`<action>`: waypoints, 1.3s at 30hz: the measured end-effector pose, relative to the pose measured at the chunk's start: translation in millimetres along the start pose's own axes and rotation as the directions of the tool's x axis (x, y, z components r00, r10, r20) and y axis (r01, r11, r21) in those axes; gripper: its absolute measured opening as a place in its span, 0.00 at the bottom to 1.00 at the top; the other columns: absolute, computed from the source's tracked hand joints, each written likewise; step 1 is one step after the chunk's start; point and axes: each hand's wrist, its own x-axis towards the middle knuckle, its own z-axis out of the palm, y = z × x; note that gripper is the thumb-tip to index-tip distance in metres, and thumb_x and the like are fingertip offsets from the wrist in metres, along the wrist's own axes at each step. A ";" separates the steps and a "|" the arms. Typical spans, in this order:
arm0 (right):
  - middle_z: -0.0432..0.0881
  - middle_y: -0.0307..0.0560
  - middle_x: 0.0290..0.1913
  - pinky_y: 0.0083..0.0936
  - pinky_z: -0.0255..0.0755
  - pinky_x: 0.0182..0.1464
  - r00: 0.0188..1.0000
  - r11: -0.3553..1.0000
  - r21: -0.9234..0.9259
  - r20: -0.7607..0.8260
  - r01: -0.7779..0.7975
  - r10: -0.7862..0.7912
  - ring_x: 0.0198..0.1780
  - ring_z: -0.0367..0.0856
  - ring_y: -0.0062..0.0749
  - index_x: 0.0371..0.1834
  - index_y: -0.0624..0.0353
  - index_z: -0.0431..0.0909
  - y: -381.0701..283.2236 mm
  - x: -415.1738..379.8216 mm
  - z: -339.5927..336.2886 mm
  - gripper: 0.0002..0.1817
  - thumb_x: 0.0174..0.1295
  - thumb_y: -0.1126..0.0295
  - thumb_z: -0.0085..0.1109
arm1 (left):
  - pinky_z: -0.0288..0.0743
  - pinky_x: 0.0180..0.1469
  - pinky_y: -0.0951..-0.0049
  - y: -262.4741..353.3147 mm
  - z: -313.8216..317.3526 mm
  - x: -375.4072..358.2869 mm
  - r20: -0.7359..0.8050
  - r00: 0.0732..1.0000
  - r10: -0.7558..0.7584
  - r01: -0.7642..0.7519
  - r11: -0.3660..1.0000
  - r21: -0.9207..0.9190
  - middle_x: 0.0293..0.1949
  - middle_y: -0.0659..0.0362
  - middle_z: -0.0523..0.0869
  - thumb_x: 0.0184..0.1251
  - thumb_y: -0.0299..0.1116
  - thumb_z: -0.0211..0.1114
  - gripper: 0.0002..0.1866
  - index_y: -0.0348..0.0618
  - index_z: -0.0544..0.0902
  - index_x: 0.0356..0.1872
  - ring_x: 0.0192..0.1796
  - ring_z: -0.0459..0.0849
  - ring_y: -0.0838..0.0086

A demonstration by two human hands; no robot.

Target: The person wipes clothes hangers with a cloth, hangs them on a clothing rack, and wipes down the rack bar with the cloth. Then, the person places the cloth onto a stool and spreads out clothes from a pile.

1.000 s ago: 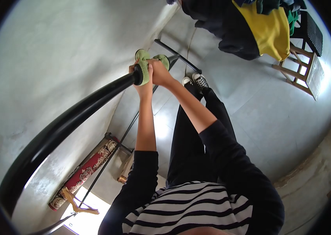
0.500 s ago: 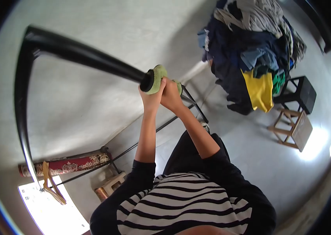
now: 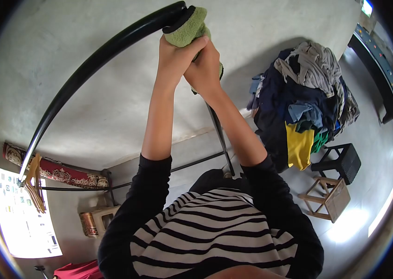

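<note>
Both hands are raised in front of me on a black metal rack frame. A green cloth with dark edging is wrapped around its tube near an upper corner. My left hand is closed on the cloth, its thumb reaching across toward the other hand. Pressed against it, my right hand also grips the cloth around the tube. Some fingers are hidden behind the cloth and hands. Wooden hangers hang from the rack's far left end.
A large heap of clothes lies to the right. Beside it are a black stool and a wooden stool. A pool table is at the far right. A rolled red rug lies at left.
My hands and the cloth have gone along the tube to the rack's corner, higher in view. The camera view has shifted too, with the clothes and stools appearing lower.
</note>
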 end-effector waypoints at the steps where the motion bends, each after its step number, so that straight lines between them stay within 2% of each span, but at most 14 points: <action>1: 0.77 0.52 0.31 0.33 0.69 0.31 0.998 0.998 -0.010 -0.017 0.064 -0.064 0.32 0.77 0.47 0.40 0.65 0.67 -0.4 4.5 2.6 0.20 0.46 0.70 0.62 | 0.73 0.44 0.75 5.1 -1.8 1.8 0.036 0.999 0.007 -0.008 1.000 0.030 0.36 0.60 0.82 0.51 0.31 0.69 0.16 0.37 0.79 0.41 0.40 0.80 0.77; 6: 0.73 0.56 0.41 0.37 0.69 0.36 0.937 0.929 -0.147 -0.040 0.339 -0.348 0.41 0.73 0.53 0.45 0.65 0.63 -16.7 29.4 9.9 0.23 0.50 0.68 0.62 | 0.67 0.55 0.75 26.6 -34.5 -13.5 0.144 0.989 0.046 -0.065 0.989 0.131 0.45 0.53 0.81 0.57 0.43 0.68 0.27 0.36 0.73 0.52 0.55 0.75 0.72; 10: 0.72 0.51 0.41 0.38 0.65 0.43 0.781 0.639 -0.526 0.081 0.561 -0.619 0.45 0.69 0.52 0.39 0.60 0.73 -47.7 53.8 16.1 0.19 0.40 0.74 0.61 | 0.71 0.54 0.70 62.1 -88.5 -57.1 0.349 0.894 -0.283 -0.036 0.729 0.683 0.51 0.47 0.80 0.61 0.43 0.64 0.26 0.35 0.73 0.55 0.55 0.78 0.65; 11: 0.73 0.50 0.41 0.37 0.65 0.41 0.748 0.528 -0.602 0.186 0.599 -0.636 0.45 0.70 0.50 0.37 0.58 0.74 -58.2 57.9 15.0 0.17 0.39 0.75 0.60 | 0.71 0.54 0.71 78.8 -94.9 -66.2 0.407 0.860 -0.309 -0.034 0.760 0.649 0.52 0.47 0.79 0.61 0.36 0.63 0.25 0.35 0.71 0.57 0.53 0.79 0.67; 12: 0.73 0.41 0.31 0.33 0.63 0.31 0.557 0.324 -0.635 0.205 0.702 -0.805 0.37 0.73 0.39 0.26 0.51 0.74 -58.4 71.6 24.1 0.12 0.34 0.71 0.62 | 0.71 0.53 0.72 94.6 -99.2 -74.1 0.464 0.821 -0.331 -0.030 0.788 0.615 0.52 0.48 0.79 0.61 0.29 0.62 0.25 0.34 0.69 0.59 0.51 0.81 0.68; 13: 0.73 0.41 0.31 0.33 0.63 0.31 0.550 0.323 -0.623 0.210 0.712 -0.808 0.37 0.73 0.39 0.26 0.51 0.74 -59.1 70.7 29.5 0.12 0.34 0.71 0.62 | 0.73 0.50 0.73 105.2 -99.1 -81.8 0.436 0.867 -0.240 -0.036 0.844 0.535 0.47 0.49 0.82 0.59 0.22 0.60 0.21 0.32 0.73 0.55 0.45 0.83 0.68; 17: 0.75 0.38 0.18 0.30 0.65 0.29 0.617 0.301 -0.561 0.541 0.771 -0.572 0.22 0.76 0.35 0.19 0.51 0.77 -89.8 54.9 60.7 0.09 0.29 0.69 0.63 | 0.74 0.50 0.72 121.4 -105.5 -93.9 0.315 0.949 0.030 -0.195 0.840 0.506 0.43 0.50 0.83 0.55 0.18 0.58 0.14 0.31 0.79 0.45 0.43 0.84 0.67; 19: 0.78 0.39 0.20 0.28 0.66 0.27 0.649 0.352 -0.547 0.673 0.759 -0.355 0.23 0.80 0.34 0.20 0.51 0.78 -102.8 42.4 87.6 0.06 0.34 0.68 0.62 | 0.76 0.42 0.74 120.9 -115.7 -88.9 0.386 0.844 0.373 -0.534 0.656 0.534 0.39 0.54 0.84 0.51 0.17 0.60 0.11 0.37 0.82 0.37 0.40 0.84 0.68; 22: 0.82 0.37 0.23 0.23 0.65 0.25 0.596 0.436 -0.463 0.766 0.771 -0.241 0.28 0.83 0.29 0.20 0.48 0.78 -120.1 21.0 132.7 0.03 0.47 0.66 0.56 | 0.75 0.43 0.74 128.3 -142.2 -78.6 0.429 0.713 0.555 -0.676 0.379 0.632 0.40 0.56 0.84 0.50 0.17 0.60 0.11 0.39 0.83 0.36 0.44 0.83 0.69; 23: 0.80 0.34 0.22 0.22 0.63 0.25 0.564 0.398 -0.407 0.680 0.822 -0.468 0.27 0.81 0.26 0.20 0.46 0.77 -101.9 9.3 155.7 0.04 0.50 0.66 0.55 | 0.74 0.45 0.74 128.3 -154.3 -76.8 0.374 0.701 0.607 -0.631 0.283 0.723 0.40 0.56 0.83 0.53 0.19 0.59 0.11 0.40 0.83 0.37 0.45 0.82 0.68; 26: 0.76 0.37 0.18 0.28 0.65 0.21 0.579 0.647 -0.134 0.607 0.750 -0.545 0.20 0.76 0.33 0.16 0.52 0.72 -101.7 -16.2 216.8 0.09 0.48 0.62 0.55 | 0.73 0.46 0.72 125.0 -203.9 -74.7 0.084 0.809 0.582 -0.374 0.399 0.837 0.38 0.55 0.83 0.59 0.25 0.54 0.11 0.41 0.80 0.42 0.42 0.82 0.66; 30: 0.79 0.38 0.19 0.22 0.62 0.22 0.587 0.530 -0.406 0.777 0.744 -0.229 0.21 0.78 0.27 0.16 0.48 0.76 -138.8 -53.9 290.2 0.03 0.43 0.66 0.58 | 0.73 0.45 0.72 131.8 -297.5 -93.0 -0.037 0.908 0.418 -0.171 0.449 0.877 0.36 0.54 0.83 0.62 0.30 0.53 0.12 0.41 0.79 0.43 0.41 0.82 0.65; 36: 0.81 0.32 0.23 0.21 0.65 0.29 0.556 0.526 -0.404 0.815 0.748 -0.165 0.29 0.81 0.24 0.22 0.45 0.80 -161.3 -105.1 395.8 0.02 0.47 0.65 0.59 | 0.73 0.42 0.67 153.1 -419.6 -124.4 -0.174 0.926 0.334 0.036 0.382 0.923 0.36 0.52 0.83 0.66 0.39 0.48 0.15 0.45 0.80 0.42 0.37 0.81 0.55; 39: 0.82 0.31 0.26 0.22 0.65 0.32 0.514 0.497 -0.372 0.838 0.784 -0.183 0.34 0.82 0.23 0.24 0.43 0.81 -174.3 -129.4 435.9 0.02 0.49 0.65 0.59 | 0.73 0.41 0.62 148.1 -498.7 -143.3 -0.003 0.908 0.418 -0.029 0.071 0.997 0.35 0.49 0.83 0.68 0.50 0.43 0.22 0.45 0.81 0.40 0.38 0.80 0.51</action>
